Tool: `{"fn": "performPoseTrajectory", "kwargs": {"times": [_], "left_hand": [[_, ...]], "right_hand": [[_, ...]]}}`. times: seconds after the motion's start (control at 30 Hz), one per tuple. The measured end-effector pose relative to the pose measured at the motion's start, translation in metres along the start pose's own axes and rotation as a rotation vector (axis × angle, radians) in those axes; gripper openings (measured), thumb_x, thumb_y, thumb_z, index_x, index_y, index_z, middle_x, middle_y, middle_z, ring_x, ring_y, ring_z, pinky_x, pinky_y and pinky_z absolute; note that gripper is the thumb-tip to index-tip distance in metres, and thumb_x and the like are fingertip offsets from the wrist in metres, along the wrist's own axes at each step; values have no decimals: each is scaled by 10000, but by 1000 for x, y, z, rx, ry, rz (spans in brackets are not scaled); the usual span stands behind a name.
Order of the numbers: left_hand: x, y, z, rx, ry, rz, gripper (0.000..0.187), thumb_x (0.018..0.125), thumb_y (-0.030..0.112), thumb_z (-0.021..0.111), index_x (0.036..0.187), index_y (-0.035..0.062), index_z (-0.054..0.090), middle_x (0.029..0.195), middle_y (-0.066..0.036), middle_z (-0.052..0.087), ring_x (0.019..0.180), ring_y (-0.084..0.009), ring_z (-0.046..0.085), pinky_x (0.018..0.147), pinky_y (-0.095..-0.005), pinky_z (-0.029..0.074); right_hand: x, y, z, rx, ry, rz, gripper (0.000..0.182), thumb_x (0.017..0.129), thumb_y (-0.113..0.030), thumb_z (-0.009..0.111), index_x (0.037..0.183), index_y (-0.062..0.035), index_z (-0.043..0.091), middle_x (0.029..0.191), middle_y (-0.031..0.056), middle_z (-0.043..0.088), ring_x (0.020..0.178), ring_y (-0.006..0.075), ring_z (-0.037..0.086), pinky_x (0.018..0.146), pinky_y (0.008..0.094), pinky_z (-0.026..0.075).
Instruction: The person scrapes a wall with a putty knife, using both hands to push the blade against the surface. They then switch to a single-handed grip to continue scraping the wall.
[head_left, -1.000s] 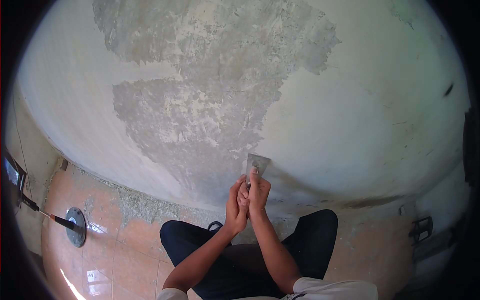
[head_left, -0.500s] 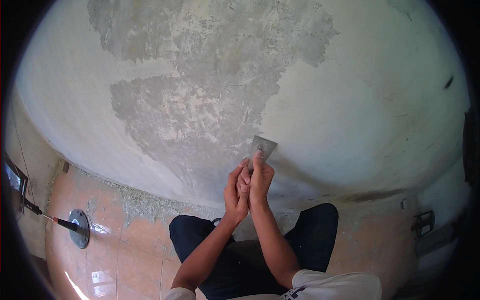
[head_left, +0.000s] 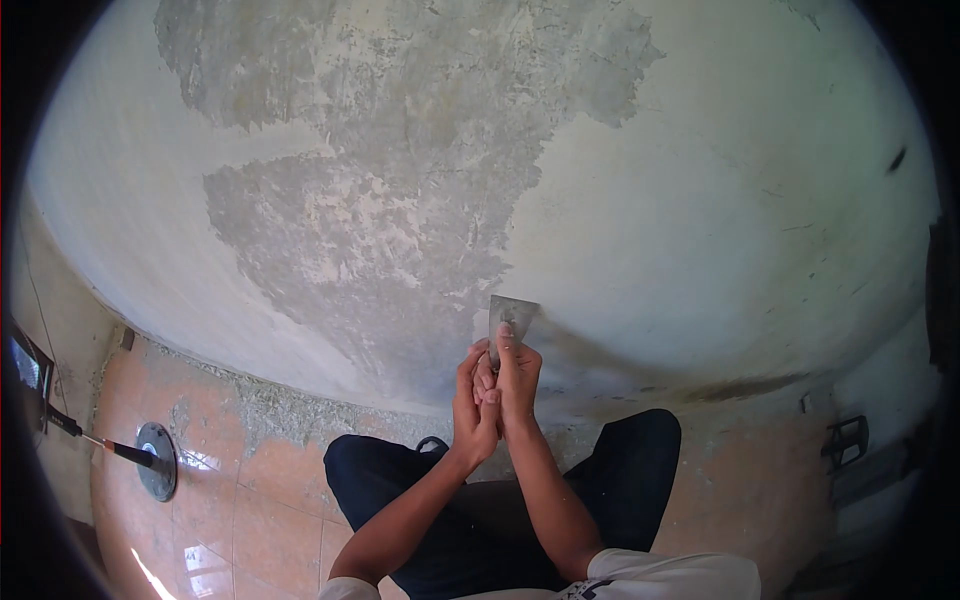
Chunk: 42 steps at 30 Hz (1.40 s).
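Observation:
My right hand (head_left: 518,378) is closed round a putty knife (head_left: 514,308), its thumb pressed along the flat metal blade. The blade's wide edge points up at the wall (head_left: 640,230), near the border between bare grey plaster (head_left: 420,230) and pale paint. My left hand (head_left: 474,405) is closed against the right one, its fingers wrapped about the lower part of the tool. The handle is hidden within both hands.
Scraped-off debris (head_left: 290,408) lies along the foot of the wall on the orange tiled floor (head_left: 270,500). At left stands a round grey base with a rod (head_left: 157,462). A dark object (head_left: 847,443) sits at right. My bent knees (head_left: 640,470) flank my arms.
Both hands and the putty knife have moved a little down and left in the view. The wall patch has shifted slightly left, with the camera turning.

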<state>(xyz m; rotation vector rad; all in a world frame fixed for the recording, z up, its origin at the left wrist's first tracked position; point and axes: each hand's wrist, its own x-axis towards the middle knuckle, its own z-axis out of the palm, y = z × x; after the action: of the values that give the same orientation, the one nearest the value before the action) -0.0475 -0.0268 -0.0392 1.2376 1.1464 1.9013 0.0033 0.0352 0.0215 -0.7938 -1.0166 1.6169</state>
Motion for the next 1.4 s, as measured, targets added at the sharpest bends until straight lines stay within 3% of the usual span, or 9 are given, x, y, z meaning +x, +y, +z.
{"fn": "performPoseTrajectory", "kwargs": {"times": [0.03,0.17,0.23,0.47,0.63,0.97,1.07,1.13,1.4], "left_hand": [[1,1,-1,2,-29,-13,672,1130,335,520,1643,-36,296,1591,-231,468,1479,-313,470,1244,-451,342],[13,14,6,18,-59,67,706,1124,355,530,1656,-32,273,1623,-231,435,1504,-318,442,1246,-452,341],[17,14,9,9,-14,79,728,1127,390,522,1664,-28,264,1652,-230,406,1518,-323,430,1248,-452,342],[36,23,13,-104,-27,80,751,1130,442,512,1656,-41,278,1667,-227,396,1526,-324,428,1254,-456,332],[30,38,29,-68,61,98,700,1157,440,429,1666,-19,285,1617,-180,427,1474,-267,441,1242,-416,327],[25,55,28,-37,68,76,681,1162,429,424,1657,-23,301,1612,-195,432,1485,-280,438,1247,-428,327],[24,51,29,-85,82,69,654,1157,343,486,1645,-50,299,1643,-223,423,1533,-316,418,1263,-441,317],[28,63,32,-29,86,71,638,1175,397,415,1661,-3,311,1593,-184,456,1484,-275,443,1236,-424,348],[22,74,42,-86,168,1,612,1178,391,441,1636,-9,373,1556,-178,503,1448,-265,490,1228,-412,366]], "right_hand": [[1,-3,3,7,-14,-9,542,1138,-435,572,972,64,705,536,14,477,399,104,458,389,289,387],[2,-32,16,58,51,0,539,1145,-438,552,1104,77,705,560,6,490,402,84,435,390,268,367],[3,-41,10,0,-129,26,535,1152,-431,539,1172,83,689,579,-7,494,410,60,407,394,242,334],[9,-59,28,19,-94,-47,525,1160,-411,532,1148,90,689,589,-25,471,414,43,380,399,224,308],[5,-68,25,-34,-104,-62,519,1161,-398,533,1126,94,694,585,-32,463,427,39,386,406,228,320],[-1,-77,31,-8,-112,-40,507,1155,-398,552,1099,82,707,578,-40,447,431,36,383,410,231,317],[0,-75,31,13,-126,-32,507,1153,-399,557,1099,83,707,579,-40,443,436,37,386,411,229,315],[0,-81,33,0,-113,-11,507,1153,-402,557,1103,80,707,581,-42,438,442,37,389,414,228,318],[0,-78,31,-6,-110,-36,517,1150,-410,561,1076,76,718,584,-40,445,451,44,407,417,236,327]]}}
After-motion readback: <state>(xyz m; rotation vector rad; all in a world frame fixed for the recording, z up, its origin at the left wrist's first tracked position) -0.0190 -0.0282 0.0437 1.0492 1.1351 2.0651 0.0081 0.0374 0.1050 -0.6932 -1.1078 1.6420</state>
